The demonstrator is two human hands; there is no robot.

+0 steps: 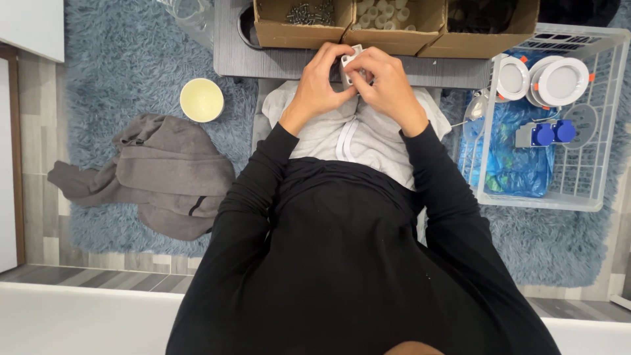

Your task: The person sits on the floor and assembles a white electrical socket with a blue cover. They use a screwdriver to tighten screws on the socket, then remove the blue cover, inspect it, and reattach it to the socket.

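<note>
Top centre of the frame, left hand (317, 82) and right hand (388, 85) meet, both pinching a small white plastic part (350, 60) beside brown cardboard boxes (299, 29) on a grey surface (263, 60)

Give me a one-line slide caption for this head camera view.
Both hands, left hand and right hand, grip a small white part beside cardboard boxes and a white basket.

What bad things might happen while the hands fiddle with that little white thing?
The small white part is pinched between the left hand and right hand above the lap, not over the table. If it slips, it may drop into the shaggy blue rug and be hard to find. The box of screws sits close by, so an elbow bump might spill them.
</note>
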